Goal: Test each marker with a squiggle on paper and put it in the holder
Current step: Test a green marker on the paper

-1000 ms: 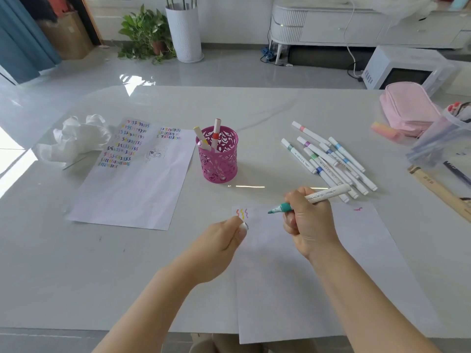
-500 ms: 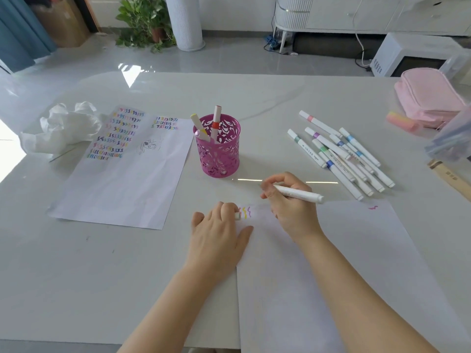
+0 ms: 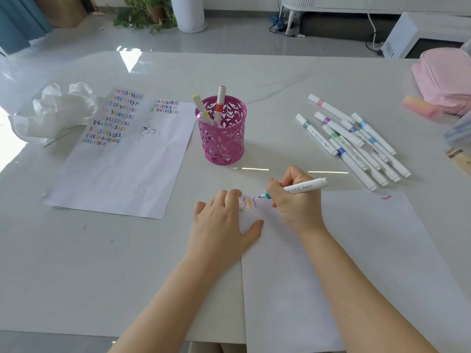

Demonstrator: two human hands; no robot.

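My right hand (image 3: 293,205) grips a white marker (image 3: 304,187) with a teal tip, and the tip sits on the white paper (image 3: 356,250) just right of three short squiggles (image 3: 249,203). My left hand (image 3: 221,225) rests on the paper's left edge, with a small white marker cap (image 3: 241,207) tucked under its curled fingers. Behind the hands stands the pink cut-out holder (image 3: 221,141) with three markers (image 3: 219,104) in it. Several loose capped markers (image 3: 356,141) lie in a pile to the right.
A second sheet (image 3: 122,169) covered with rows of squiggles lies at the left, next to crumpled white tissue (image 3: 56,110). A pink pouch (image 3: 443,80), a pink eraser (image 3: 420,107) and a wooden ruler (image 3: 458,159) sit at the right edge.
My right hand came down from mid-air and set the teal tip on the paper. My left hand settled flat onto the paper's edge with the cap.
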